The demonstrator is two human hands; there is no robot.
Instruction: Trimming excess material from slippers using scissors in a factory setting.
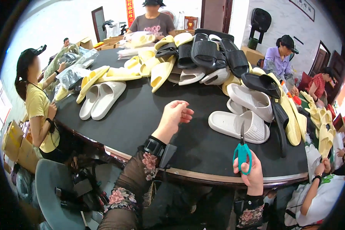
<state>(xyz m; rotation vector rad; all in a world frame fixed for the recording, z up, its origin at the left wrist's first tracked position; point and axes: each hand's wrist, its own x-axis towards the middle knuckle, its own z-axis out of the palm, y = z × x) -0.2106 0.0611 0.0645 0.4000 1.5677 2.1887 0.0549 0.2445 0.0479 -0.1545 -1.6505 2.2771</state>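
Note:
My right hand (253, 172) grips a pair of scissors with teal handles (242, 156). The narrow blades point away from me, close together, over the edge of a light grey slipper (237, 124) at the front right of the table. My left hand (175, 115) hovers over the black tabletop with its fingers loosely curled in; nothing shows in it. Left of it, a pair of light grey slippers (103, 99) lies side by side. More grey slippers (251, 100) are stacked behind the one under the scissors.
A heap of black slippers (207, 51) and yellow slippers (161, 73) covers the far side of the black table (149, 103). Co-workers stand or sit around it, one in a yellow shirt (42, 103) at left. A grey chair (55, 191) stands at the lower left.

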